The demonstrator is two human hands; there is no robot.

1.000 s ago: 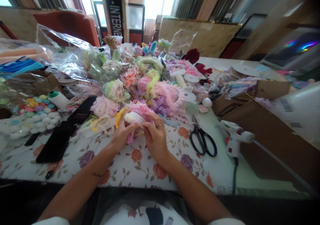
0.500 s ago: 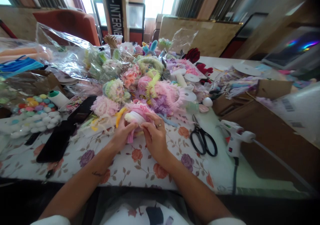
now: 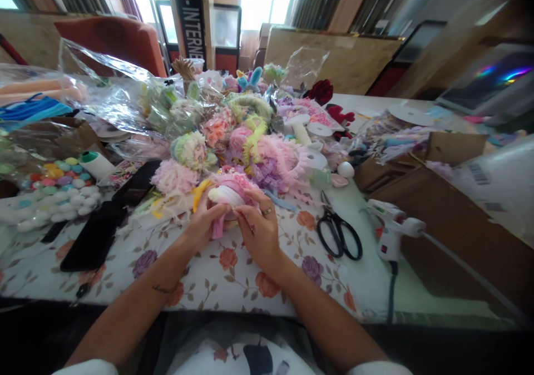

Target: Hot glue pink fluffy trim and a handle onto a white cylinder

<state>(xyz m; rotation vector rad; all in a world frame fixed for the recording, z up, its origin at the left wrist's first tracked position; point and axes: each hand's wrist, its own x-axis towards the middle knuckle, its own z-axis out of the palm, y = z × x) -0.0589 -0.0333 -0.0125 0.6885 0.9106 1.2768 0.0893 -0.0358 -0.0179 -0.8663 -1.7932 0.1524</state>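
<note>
Between my hands is a ruffled pink fabric piece with a rounded white, wrapped-looking part; its exact kind I cannot make out. My left hand closes on its left side, thumb laid across the front. From the right, my right hand, with a ring on one finger, pinches at its front edge. A pink strip hangs down between the thumbs. Beside my left fingers lies a yellow strip. The undersides of the fingers are hidden.
Black-handled scissors and a white glue gun lie to the right, near a cardboard box. A black phone and pompoms are at left. Lace trims and wrapped flowers pile up behind my hands.
Both hands keep their hold on the pink and white piece in nearly the same place. Only slight finger movement shows.
</note>
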